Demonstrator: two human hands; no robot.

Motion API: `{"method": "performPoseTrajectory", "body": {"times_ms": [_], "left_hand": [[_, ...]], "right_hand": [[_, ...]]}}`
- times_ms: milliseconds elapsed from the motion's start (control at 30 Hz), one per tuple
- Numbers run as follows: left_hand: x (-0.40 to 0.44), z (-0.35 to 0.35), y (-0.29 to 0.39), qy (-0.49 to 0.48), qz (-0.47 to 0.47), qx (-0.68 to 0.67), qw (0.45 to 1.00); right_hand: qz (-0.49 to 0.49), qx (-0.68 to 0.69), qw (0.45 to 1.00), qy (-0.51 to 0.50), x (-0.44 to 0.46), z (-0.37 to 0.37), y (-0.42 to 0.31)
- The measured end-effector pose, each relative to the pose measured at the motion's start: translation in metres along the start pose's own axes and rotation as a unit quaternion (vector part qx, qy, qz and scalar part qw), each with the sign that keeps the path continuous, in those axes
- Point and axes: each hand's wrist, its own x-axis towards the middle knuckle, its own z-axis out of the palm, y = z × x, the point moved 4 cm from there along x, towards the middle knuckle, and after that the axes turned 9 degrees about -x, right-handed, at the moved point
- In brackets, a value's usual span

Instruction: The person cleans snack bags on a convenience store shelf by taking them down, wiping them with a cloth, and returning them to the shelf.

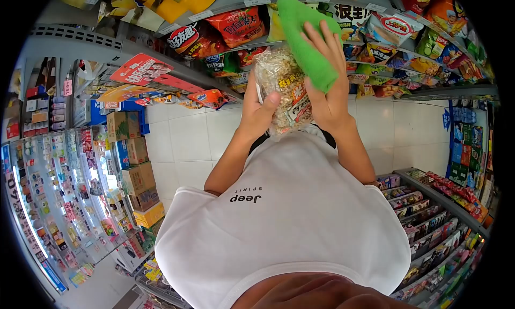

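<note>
In front of my chest, my left hand (pixel 257 109) grips a clear plastic snack bag (pixel 287 86) by its left side, thumb on the front. The bag is packed with light brown, grain-like pieces and has yellow and red printing. My right hand (pixel 330 94) is at the bag's right side with a bright green cloth (pixel 308 46) under its fingers. The fingers lie fairly straight along the cloth, and the cloth's lower end covers part of the bag's upper right. My right thumb is mostly hidden.
Shelves of bagged snacks (pixel 236 27) stand close ahead, with a price-label edge (pixel 257 2). A metal rack (pixel 177 75) with a red sign is on the left. Stacked cartons (pixel 138 175) and a lit display (pixel 70 185) lie farther left. Another snack rack (pixel 424 207) stands at right.
</note>
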Motion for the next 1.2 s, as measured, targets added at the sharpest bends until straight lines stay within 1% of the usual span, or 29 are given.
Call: {"method": "performPoseTrajectory", "body": {"times_ms": [33, 67, 133, 167, 267, 367, 433, 533, 700, 733, 833, 900, 933, 1033, 1067, 1133, 1167, 1200], "left_hand": [[0.001, -0.003, -0.002, 0.021, -0.028, -0.031, 0.999], [0.000, -0.009, -0.004, 0.043, -0.056, -0.063, 0.996], [-0.003, -0.022, -0.010, 0.098, -0.128, -0.153, 0.975], [-0.002, -0.024, -0.007, 0.090, -0.122, -0.174, 0.973], [0.004, -0.025, 0.007, 0.070, -0.101, -0.231, 0.965], [0.006, -0.018, 0.020, 0.035, -0.071, -0.204, 0.976], [0.005, -0.011, 0.023, 0.046, -0.071, -0.197, 0.977], [0.003, -0.010, 0.014, 0.011, -0.073, -0.193, 0.978], [0.005, 0.002, 0.020, -0.060, -0.083, -0.144, 0.984], [0.008, 0.006, 0.022, -0.076, -0.056, -0.126, 0.988], [0.014, 0.007, 0.027, -0.134, 0.007, -0.060, 0.989], [0.017, 0.008, 0.033, -0.156, 0.042, -0.007, 0.987], [0.019, 0.006, 0.034, -0.165, 0.064, 0.028, 0.984], [0.021, -0.001, 0.037, -0.218, 0.045, 0.159, 0.962], [0.021, -0.001, 0.038, -0.213, 0.038, 0.149, 0.965], [0.020, 0.002, 0.036, -0.195, 0.024, 0.122, 0.973], [0.019, 0.004, 0.034, -0.181, 0.018, 0.105, 0.978], [0.021, 0.008, 0.034, -0.183, 0.062, 0.123, 0.973]], "right_hand": [[0.013, 0.009, 1.000, 0.012, -0.001, -0.001, 0.002], [-0.018, 0.000, 1.000, -0.003, -0.010, -0.004, -0.005], [-0.080, -0.007, 0.994, -0.074, -0.035, -0.009, -0.016], [-0.112, -0.011, 0.988, -0.110, -0.047, -0.010, -0.019], [-0.107, 0.018, 0.988, -0.110, -0.072, -0.018, -0.015], [-0.098, 0.000, 0.993, -0.065, -0.091, -0.021, -0.012], [-0.101, 0.001, 0.995, -0.023, -0.095, -0.020, -0.013], [-0.080, -0.010, 0.996, 0.037, -0.096, -0.019, -0.014], [-0.067, -0.016, 0.989, 0.129, -0.070, -0.034, -0.008], [-0.063, -0.023, 0.988, 0.140, -0.060, -0.041, -0.009], [-0.051, -0.024, 0.989, 0.133, -0.041, -0.058, -0.012], [-0.079, -0.052, 0.990, 0.107, -0.022, -0.070, -0.016], [-0.108, -0.038, 0.990, 0.081, -0.018, -0.071, -0.022], [-0.168, -0.006, 0.986, 0.020, -0.014, -0.070, -0.034], [-0.173, 0.003, 0.985, 0.011, -0.012, -0.067, -0.030], [-0.126, 0.015, 0.992, 0.002, -0.007, -0.062, -0.015], [-0.073, 0.018, 0.997, 0.001, -0.004, -0.060, -0.001], [-0.022, 0.022, 1.000, 0.000, -0.003, -0.059, 0.008]]}}
